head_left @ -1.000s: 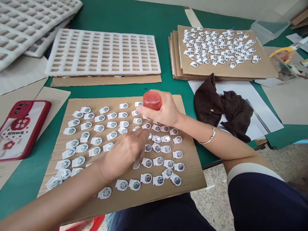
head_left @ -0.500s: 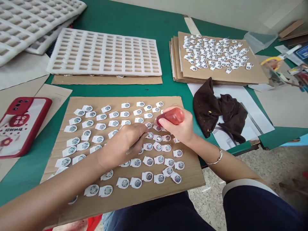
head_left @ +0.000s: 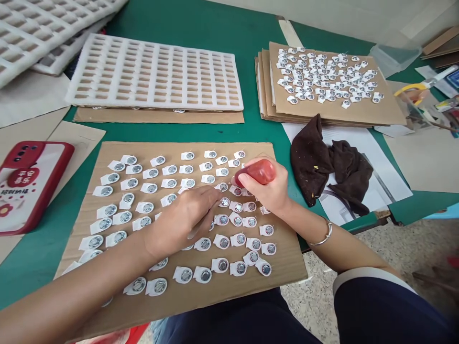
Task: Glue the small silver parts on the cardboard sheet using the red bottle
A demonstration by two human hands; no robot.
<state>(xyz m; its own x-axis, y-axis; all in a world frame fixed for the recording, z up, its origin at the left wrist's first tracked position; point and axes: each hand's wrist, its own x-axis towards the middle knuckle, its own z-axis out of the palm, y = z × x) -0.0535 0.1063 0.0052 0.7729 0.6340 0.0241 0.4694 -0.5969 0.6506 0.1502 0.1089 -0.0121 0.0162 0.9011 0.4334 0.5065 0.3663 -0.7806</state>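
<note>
A red translucent squeeze bottle point(head_left: 258, 172) lies tilted in my right hand point(head_left: 274, 191), fingers wrapped round it and its narrow end pointing down-left at the small parts. My left hand point(head_left: 188, 212) is closed in a pinch beside that end. A slim metal tool point(head_left: 195, 230) shows partly under its palm; the rest is hidden. The fingertips meet at a small round metal part on a white tab point(head_left: 223, 187). Many such parts lie in loose rows on a cardboard sheet point(head_left: 287, 267), and my left forearm covers some of them.
Behind the sheet, a white foam grid tray point(head_left: 154, 74) rests on cardboard. A cardboard stack point(head_left: 385, 105) at back right carries more parts. A dark brown cloth point(head_left: 311, 157) lies on paper at right, a red-cased phone point(head_left: 46, 186) at left. Yellow-handled scissors point(head_left: 412, 88) sit far right.
The view has shifted slightly. Both hands stay close together over nearly the same parts, the red bottle still in my right hand.
</note>
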